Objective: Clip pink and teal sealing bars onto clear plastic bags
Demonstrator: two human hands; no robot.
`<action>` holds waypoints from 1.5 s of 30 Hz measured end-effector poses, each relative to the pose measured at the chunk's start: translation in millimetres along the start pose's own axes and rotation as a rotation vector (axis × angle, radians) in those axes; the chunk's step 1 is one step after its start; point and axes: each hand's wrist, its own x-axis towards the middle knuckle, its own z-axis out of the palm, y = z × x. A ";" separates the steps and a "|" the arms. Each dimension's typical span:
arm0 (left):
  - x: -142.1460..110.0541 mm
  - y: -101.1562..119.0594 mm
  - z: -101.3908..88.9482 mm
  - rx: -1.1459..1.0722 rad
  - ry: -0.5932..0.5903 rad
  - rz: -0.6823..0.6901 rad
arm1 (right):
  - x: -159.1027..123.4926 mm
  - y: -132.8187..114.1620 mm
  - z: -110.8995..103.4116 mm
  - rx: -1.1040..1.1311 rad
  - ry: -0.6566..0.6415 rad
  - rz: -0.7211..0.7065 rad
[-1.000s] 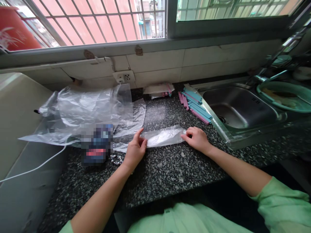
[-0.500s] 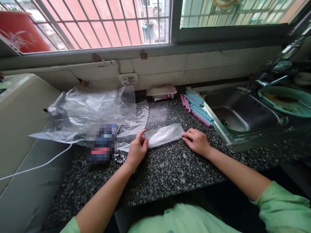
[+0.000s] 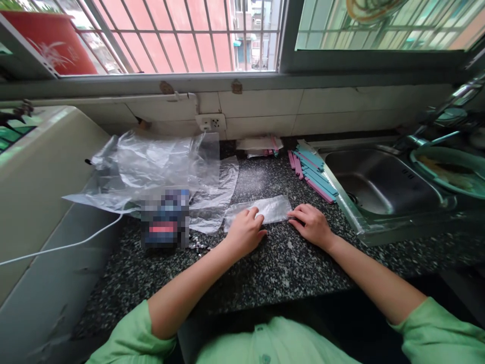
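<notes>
A left hand [image 3: 246,230] lies loosely curled over the near left part of a clear bag [image 3: 276,206], covering some of it; whether it grips the plastic cannot be told. At the bag's right end, the fingertips of the right hand [image 3: 311,222] pinch the edge. The bag lies flat on a speckled counter [image 3: 273,273]. Left of the bag spread plastic sheets [image 3: 159,159], a pixelated object [image 3: 164,222] and shiny bits [image 3: 199,245]. Beyond it sit packets [image 3: 259,145]; to its upper right, blue and pink strips [image 3: 314,174], then a sink [image 3: 382,174].
</notes>
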 end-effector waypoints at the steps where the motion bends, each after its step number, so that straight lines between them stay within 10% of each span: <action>1: 2.4 0.8 2.5 0.019 -0.018 -0.006 | 0.0 0.3 -0.9 -0.008 -0.001 -0.011; 13: -0.9 -7.8 4.8 0.030 0.016 -0.023 | 2.7 -2.0 -7.8 0.204 0.104 -0.034; 24: -17.5 -20.0 -29.7 -1.372 -0.014 -0.398 | 29.8 -3.4 -8.8 1.272 -0.143 0.429; 31: -19.1 -6.2 -14.1 -1.786 0.019 -0.710 | 60.0 -28.9 3.2 1.383 -0.049 0.633; 38: -27.0 -0.6 -10.8 -1.791 -0.403 -0.550 | 55.4 -42.5 5.1 1.310 -0.115 0.639; 45: -14.6 -16.7 -5.7 -1.501 0.166 -0.518 | 51.3 -63.9 9.3 1.229 -0.302 0.556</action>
